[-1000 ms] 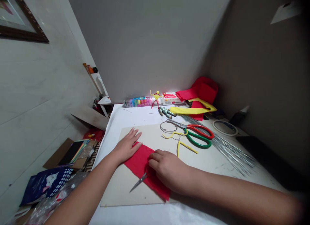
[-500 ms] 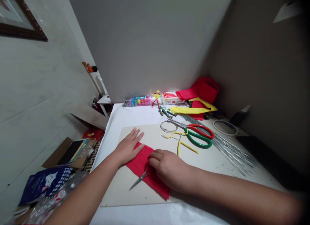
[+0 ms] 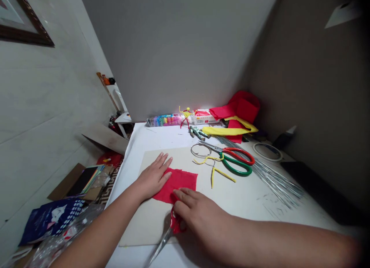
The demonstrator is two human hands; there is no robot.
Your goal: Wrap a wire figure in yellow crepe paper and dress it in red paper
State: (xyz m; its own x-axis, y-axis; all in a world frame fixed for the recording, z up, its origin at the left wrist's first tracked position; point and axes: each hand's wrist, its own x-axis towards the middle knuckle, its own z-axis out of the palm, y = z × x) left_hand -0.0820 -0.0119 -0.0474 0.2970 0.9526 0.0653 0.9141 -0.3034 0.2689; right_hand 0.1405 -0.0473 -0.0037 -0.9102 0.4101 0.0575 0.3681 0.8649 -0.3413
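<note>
A piece of red cloth (image 3: 183, 179) lies on the beige board (image 3: 138, 225). My left hand (image 3: 156, 178) rests on the cloth's left side, fingers stretched out. My right hand (image 3: 199, 212) is closed around the red handles of small scissors (image 3: 165, 239), whose blades point down toward the near edge. Its fingertips are at the cloth's near edge; whether they also pinch it I cannot tell. Right of the cloth lie yellow fuzzy wire pieces (image 3: 213, 175), a wire coil (image 3: 201, 150) and large scissors with red and green handles (image 3: 235, 162).
A bundle of silver wires (image 3: 277, 185) and a tape roll (image 3: 268, 151) are on the right. Along the back stand a pack of coloured sticks (image 3: 164, 120), a small yellow-and-red figure (image 3: 186, 114), a silver-green figure (image 3: 198, 133), a white box (image 3: 206, 118) and red fabric (image 3: 245, 106).
The cloth's near right part no longer reaches toward me; it now lies shorter and squarer. My right hand and the small scissors have moved nearer to me. The left hand has stayed put.
</note>
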